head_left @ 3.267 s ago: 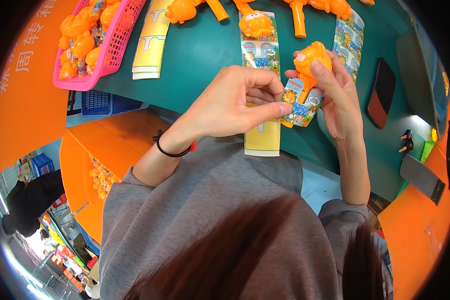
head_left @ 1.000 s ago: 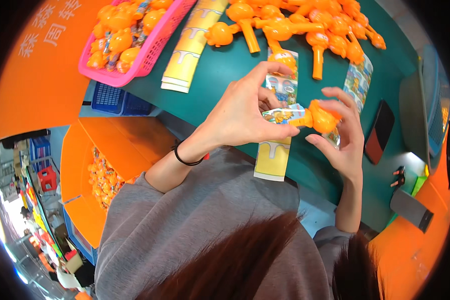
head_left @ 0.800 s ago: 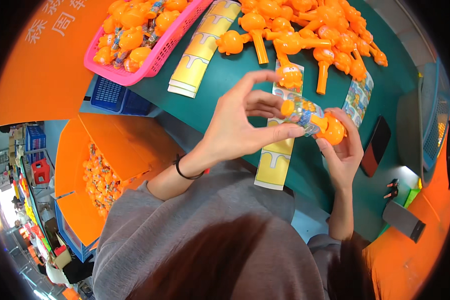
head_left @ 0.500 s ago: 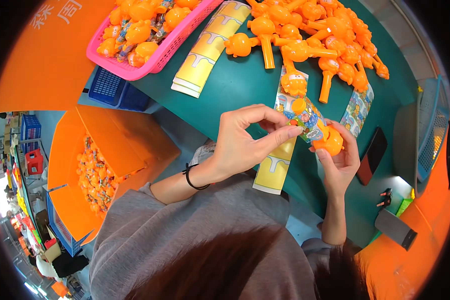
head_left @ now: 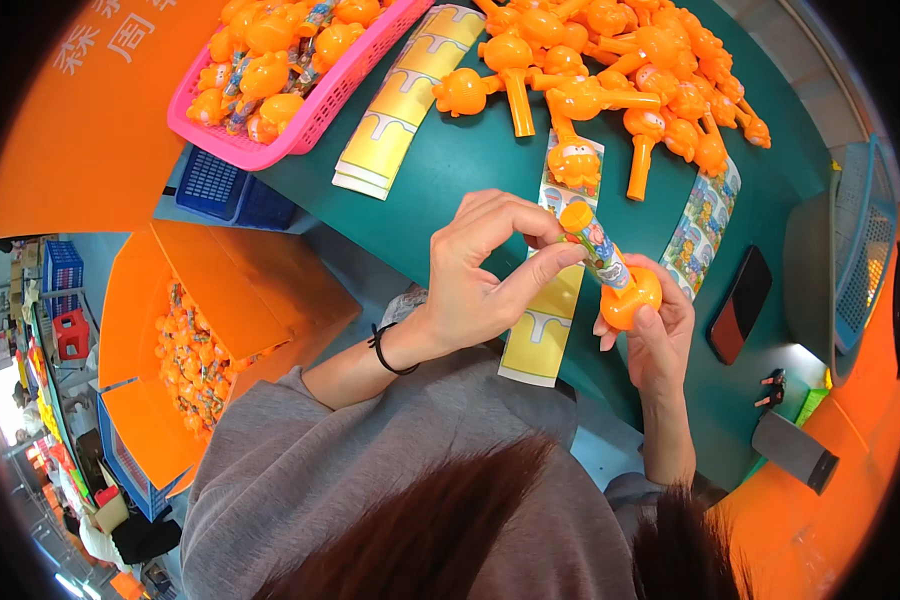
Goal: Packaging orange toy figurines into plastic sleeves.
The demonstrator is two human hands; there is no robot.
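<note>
An orange plastic toy (head_left: pixel 630 302), with a round head and a tube handle, is held tilted over the near edge of the green table. A colourful printed sticker (head_left: pixel 602 252) lies around its handle. My left hand (head_left: pixel 495 262), a black band on its wrist, pinches thumb and forefinger together at the sticker near the handle's open end. The round head rests in the fingers of my right hand (head_left: pixel 663 340). Beneath my hands runs a sticker strip (head_left: pixel 536 345) with yellow backing, and another orange toy (head_left: pixel 576 160) lies on its far end.
Many orange toys (head_left: pixel 660 75) are heaped on the green table (head_left: pixel 450 160). A pink basket (head_left: pixel 315 118) of stickered toys stands far left, beside yellow strips (head_left: pixel 395 110). Rightward lie a printed sticker strip (head_left: pixel 705 215), a phone (head_left: pixel 740 305) and a grey box-shaped device (head_left: pixel 792 452). An orange bin (head_left: pixel 260 290) stands left.
The sticker, a loose flap earlier, now lies wrapped around the handle. My right hand has turned the toy and moved slightly nearer me; my left hand keeps its pinch.
</note>
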